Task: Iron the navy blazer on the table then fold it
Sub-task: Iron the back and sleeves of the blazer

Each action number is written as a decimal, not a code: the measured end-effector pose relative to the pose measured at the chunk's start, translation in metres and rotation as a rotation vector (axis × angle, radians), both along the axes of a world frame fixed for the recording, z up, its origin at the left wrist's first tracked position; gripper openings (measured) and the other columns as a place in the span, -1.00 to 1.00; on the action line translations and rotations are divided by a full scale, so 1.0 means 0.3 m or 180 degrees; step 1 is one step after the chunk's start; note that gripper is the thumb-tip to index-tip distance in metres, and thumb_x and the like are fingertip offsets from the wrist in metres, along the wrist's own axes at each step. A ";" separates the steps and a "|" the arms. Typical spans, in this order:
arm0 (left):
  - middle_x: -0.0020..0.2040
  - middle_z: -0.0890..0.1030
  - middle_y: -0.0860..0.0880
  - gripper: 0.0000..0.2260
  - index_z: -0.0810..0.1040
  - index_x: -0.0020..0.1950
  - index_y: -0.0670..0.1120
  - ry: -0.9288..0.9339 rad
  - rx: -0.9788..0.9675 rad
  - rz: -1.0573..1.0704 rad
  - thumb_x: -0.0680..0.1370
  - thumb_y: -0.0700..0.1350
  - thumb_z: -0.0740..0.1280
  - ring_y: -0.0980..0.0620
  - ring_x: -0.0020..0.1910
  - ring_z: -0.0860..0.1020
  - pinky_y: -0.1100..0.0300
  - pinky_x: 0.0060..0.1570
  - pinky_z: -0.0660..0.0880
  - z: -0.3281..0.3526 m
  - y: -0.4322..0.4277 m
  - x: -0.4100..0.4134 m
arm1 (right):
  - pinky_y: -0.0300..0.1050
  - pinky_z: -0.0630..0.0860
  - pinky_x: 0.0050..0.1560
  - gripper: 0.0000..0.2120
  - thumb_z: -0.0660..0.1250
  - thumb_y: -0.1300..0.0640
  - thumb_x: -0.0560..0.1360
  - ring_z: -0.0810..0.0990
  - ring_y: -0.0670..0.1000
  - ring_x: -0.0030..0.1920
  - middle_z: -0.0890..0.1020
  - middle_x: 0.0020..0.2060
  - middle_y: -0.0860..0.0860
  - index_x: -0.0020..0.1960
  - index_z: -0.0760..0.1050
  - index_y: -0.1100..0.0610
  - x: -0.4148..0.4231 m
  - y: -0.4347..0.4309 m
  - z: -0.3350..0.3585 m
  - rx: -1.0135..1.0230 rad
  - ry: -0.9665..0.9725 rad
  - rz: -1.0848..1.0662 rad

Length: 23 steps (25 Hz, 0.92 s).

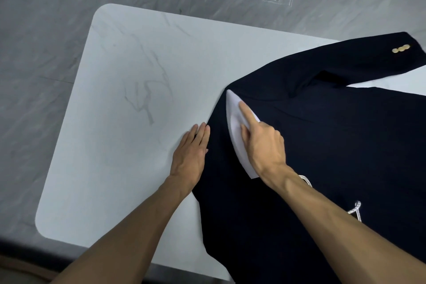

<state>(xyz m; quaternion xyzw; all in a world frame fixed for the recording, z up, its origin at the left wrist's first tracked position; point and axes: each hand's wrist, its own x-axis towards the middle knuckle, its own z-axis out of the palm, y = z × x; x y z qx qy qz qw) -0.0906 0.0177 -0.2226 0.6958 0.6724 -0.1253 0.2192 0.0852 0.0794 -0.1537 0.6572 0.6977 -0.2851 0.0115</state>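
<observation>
Across the right half of the white marbled table [129,71] lies the navy blazer [334,145]: flat and dark, with one sleeve angled to the upper right, its cuff at the far edge. A white iron [234,127] sits near the blazer's left edge. Right hand [267,145] grasps the iron, index finger stretched along its top. Left hand [191,152] lies flat with fingers straight, at the blazer's edge. Gold cuff buttons [401,48] are blurred. The frame cuts the blazer off at the right and bottom, and the hand hides the iron's rear. Table surface extends well left to rounded corners.

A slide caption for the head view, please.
Right hand holds a white iron on the navy blazer; left hand flat at its edge.
</observation>
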 end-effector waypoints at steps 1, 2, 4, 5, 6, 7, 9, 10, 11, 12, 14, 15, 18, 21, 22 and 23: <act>0.64 -0.09 -0.03 -0.49 -0.17 0.62 -0.10 0.0004 -0.0012 0.0002 0.72 -0.12 -0.01 -0.01 0.61 -0.12 0.10 0.57 -0.07 -0.002 -0.002 -0.001 | 0.06 0.49 -0.20 -0.46 0.06 0.06 0.65 0.52 0.15 -0.30 0.49 -0.27 0.08 0.55 -0.02 -0.24 -0.017 0.000 -0.003 -0.0017 -0.0032 0.0136; 0.64 -0.09 -0.04 -0.49 -0.17 0.62 -0.11 0.0023 -0.0030 0.0007 0.72 -0.12 -0.01 -0.01 0.61 -0.12 0.10 0.57 -0.07 -0.002 -0.004 -0.001 | 0.05 0.48 -0.21 -0.47 0.04 0.06 0.65 0.52 0.15 -0.30 0.49 -0.26 0.08 0.55 -0.03 -0.23 -0.027 0.000 -0.005 -0.0022 -0.0101 0.0237; 0.64 -0.10 -0.04 -0.49 -0.18 0.62 -0.12 0.0092 -0.0024 -0.0014 0.72 -0.12 -0.02 -0.02 0.61 -0.12 0.10 0.57 -0.08 -0.001 -0.002 0.005 | 0.00 0.40 -0.28 -0.47 0.05 0.07 0.66 0.47 0.11 -0.35 0.45 -0.30 0.05 0.56 -0.03 -0.22 -0.020 0.002 -0.012 0.0037 -0.0249 0.0222; 0.64 -0.11 -0.05 -0.48 -0.19 0.62 -0.12 0.0135 -0.0016 -0.0055 0.72 -0.12 -0.02 -0.03 0.61 -0.12 0.10 0.57 -0.08 -0.001 0.003 0.007 | -0.01 0.36 -0.29 -0.46 0.06 0.08 0.65 0.44 0.09 -0.39 0.42 -0.33 0.03 0.55 -0.03 -0.23 -0.003 0.000 -0.017 0.0062 -0.0305 0.0127; 0.64 -0.12 -0.06 -0.46 -0.20 0.61 -0.13 0.0182 -0.0025 -0.0088 0.72 -0.14 0.01 -0.04 0.61 -0.12 0.09 0.58 -0.08 0.000 0.004 0.010 | -0.02 0.34 -0.29 -0.45 0.07 0.09 0.65 0.42 0.08 -0.40 0.40 -0.35 0.02 0.55 -0.03 -0.24 0.025 -0.007 -0.020 0.0058 -0.0353 -0.0006; 0.64 -0.12 -0.07 -0.43 -0.22 0.61 -0.13 0.0220 -0.0027 -0.0090 0.71 -0.17 0.05 -0.05 0.61 -0.12 0.08 0.58 -0.08 -0.001 0.000 0.015 | -0.02 0.32 -0.28 -0.45 0.08 0.09 0.65 0.44 0.09 -0.39 0.39 -0.36 0.01 0.55 -0.02 -0.24 0.060 -0.012 -0.023 0.0056 -0.0391 -0.0183; 0.64 -0.11 -0.10 -0.37 -0.21 0.61 -0.15 0.0230 0.0022 0.0055 0.67 -0.23 0.12 -0.07 0.61 -0.10 0.06 0.58 -0.09 -0.009 -0.013 0.030 | -0.01 0.32 -0.26 -0.46 0.09 0.08 0.65 0.44 0.10 -0.38 0.40 -0.39 0.00 0.55 0.01 -0.22 0.134 -0.008 -0.029 0.0102 -0.0416 -0.0536; 0.63 -0.06 -0.12 -0.37 -0.14 0.61 -0.16 0.0145 0.0102 0.0194 0.66 -0.24 0.15 -0.08 0.61 -0.07 0.05 0.58 -0.07 -0.010 -0.013 0.042 | -0.02 0.31 -0.26 -0.47 0.09 0.07 0.65 0.42 0.09 -0.39 0.39 -0.41 -0.01 0.55 0.02 -0.20 0.161 -0.007 -0.028 0.0116 -0.0406 -0.0632; 0.63 0.01 -0.14 -0.41 -0.02 0.61 -0.18 -0.0010 0.0274 0.0346 0.64 -0.23 0.19 -0.10 0.61 0.00 0.04 0.57 -0.02 -0.011 -0.007 0.066 | -0.02 0.31 -0.26 -0.47 0.09 0.07 0.65 0.40 0.07 -0.40 0.39 -0.42 -0.01 0.56 0.03 -0.19 0.176 -0.007 -0.027 0.0123 -0.0394 -0.0656; 0.61 0.09 -0.17 -0.45 0.10 0.59 -0.20 -0.0193 0.0541 0.0445 0.63 -0.23 0.21 -0.11 0.59 0.09 0.03 0.56 0.05 -0.015 0.009 0.098 | -0.03 0.31 -0.26 -0.47 0.09 0.07 0.65 0.39 0.06 -0.41 0.39 -0.43 -0.01 0.56 0.03 -0.18 0.180 -0.008 -0.028 0.0135 -0.0367 -0.0634; 0.59 0.18 -0.16 -0.52 0.18 0.56 -0.18 -0.0489 0.1024 0.0411 0.64 -0.18 0.18 -0.10 0.57 0.16 0.03 0.54 0.13 -0.039 0.077 0.168 | -0.04 0.32 -0.28 -0.47 0.10 0.06 0.65 0.41 0.05 -0.41 0.41 -0.42 0.00 0.56 0.03 -0.18 0.172 -0.010 -0.035 0.0186 -0.0236 -0.0530; 0.59 0.17 -0.14 -0.52 0.15 0.57 -0.16 -0.0561 0.1127 0.0358 0.66 -0.15 0.13 -0.07 0.58 0.15 0.04 0.54 0.12 -0.057 0.120 0.197 | -0.05 0.33 -0.30 -0.47 0.10 0.06 0.65 0.42 0.05 -0.42 0.42 -0.41 0.01 0.56 0.03 -0.18 0.169 -0.009 -0.041 0.0225 -0.0172 -0.0454; 0.61 0.12 -0.10 -0.53 0.08 0.61 -0.12 -0.0314 0.1079 0.0381 0.69 -0.08 0.03 -0.04 0.59 0.08 0.04 0.56 0.07 -0.114 0.183 0.231 | -0.04 0.37 -0.31 -0.45 0.09 0.08 0.65 0.46 0.06 -0.39 0.46 -0.35 0.03 0.56 -0.01 -0.20 0.145 0.003 -0.057 0.0163 -0.0220 -0.0179; 0.62 0.07 -0.09 -0.51 0.04 0.62 -0.10 -0.0027 0.1036 0.0314 0.69 -0.02 -0.06 -0.04 0.60 0.05 0.02 0.56 0.03 -0.153 0.174 0.223 | 0.00 0.44 -0.28 -0.42 0.09 0.13 0.65 0.51 0.11 -0.33 0.50 -0.26 0.08 0.56 -0.04 -0.20 0.133 0.019 -0.067 0.0178 -0.0465 -0.0030; 0.63 0.06 -0.08 -0.51 0.03 0.62 -0.10 -0.0011 0.1024 0.0320 0.69 -0.01 -0.07 -0.04 0.60 0.04 0.01 0.56 0.03 -0.151 0.171 0.221 | 0.01 0.44 -0.27 -0.42 0.09 0.13 0.65 0.51 0.11 -0.33 0.51 -0.25 0.08 0.56 -0.04 -0.20 0.144 0.019 -0.070 0.0165 -0.0483 -0.0011; 0.63 0.05 -0.08 -0.50 0.02 0.62 -0.09 -0.0002 0.1013 0.0331 0.69 0.01 -0.08 -0.04 0.60 0.03 0.00 0.56 0.02 -0.147 0.173 0.223 | 0.00 0.42 -0.28 -0.42 0.09 0.13 0.65 0.49 0.10 -0.35 0.50 -0.26 0.07 0.56 -0.05 -0.21 0.168 0.021 -0.072 0.0142 -0.0502 -0.0028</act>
